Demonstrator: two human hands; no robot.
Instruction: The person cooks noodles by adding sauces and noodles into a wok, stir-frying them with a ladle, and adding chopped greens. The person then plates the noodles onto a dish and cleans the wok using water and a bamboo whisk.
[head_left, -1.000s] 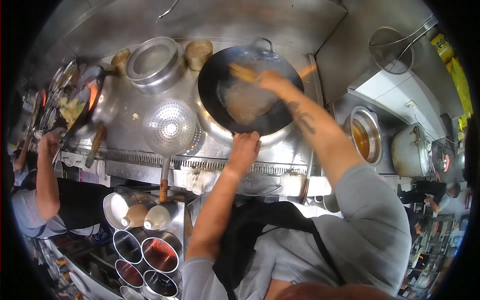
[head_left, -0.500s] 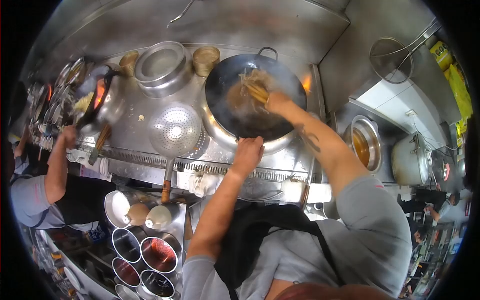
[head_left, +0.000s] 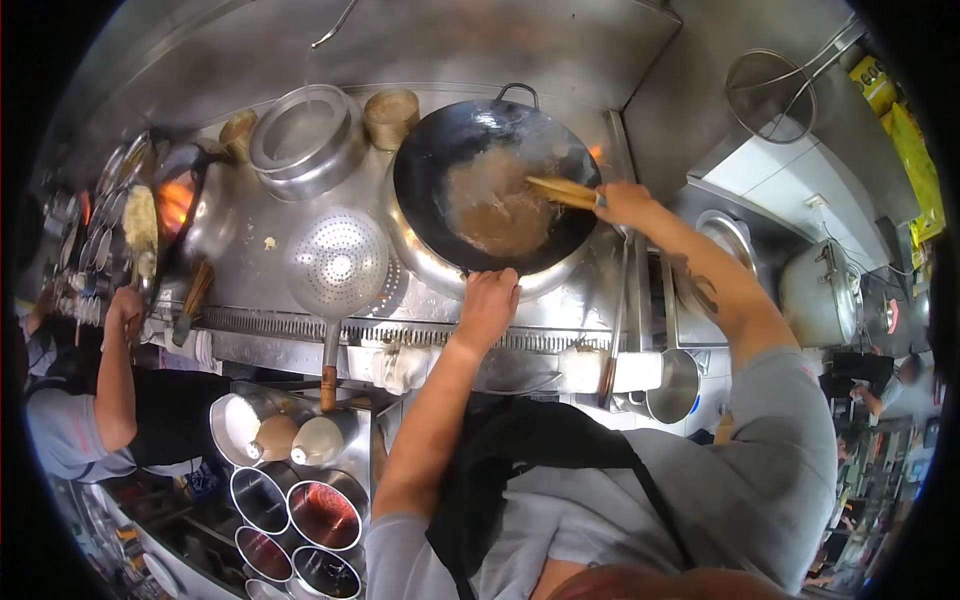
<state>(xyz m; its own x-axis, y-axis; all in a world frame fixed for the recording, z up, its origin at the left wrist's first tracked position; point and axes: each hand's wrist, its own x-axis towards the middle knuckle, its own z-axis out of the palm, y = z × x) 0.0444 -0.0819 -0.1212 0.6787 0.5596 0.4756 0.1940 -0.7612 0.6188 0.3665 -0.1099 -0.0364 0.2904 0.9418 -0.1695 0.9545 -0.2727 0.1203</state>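
Note:
A black wok [head_left: 425, 145] sits over the burner, with murky brown liquid [head_left: 500, 215] and some steam in it. My left hand [head_left: 488, 305] is closed at the wok's near edge; what exactly it grips there is hidden under the fingers. Above the wok's right side, my right hand [head_left: 628, 205] is wrapped round the end of a bamboo wok brush [head_left: 562, 192]. The brush's split tips point left over the liquid. On the far side, the wok's loop handle [head_left: 517, 88] stands up.
Flame [head_left: 597, 152] shows beside the wok's right rim. Left of it lie a perforated strainer [head_left: 337, 262], a metal pot [head_left: 305, 140] and another bamboo brush [head_left: 198, 292]. Sauce containers [head_left: 323, 515] stand below. A co-worker's hand [head_left: 125, 308] handles another wok at far left.
My right hand has moved right with the brush, from the wok's middle to its right rim. The brown liquid now spreads wider. My left hand has stayed at the near edge.

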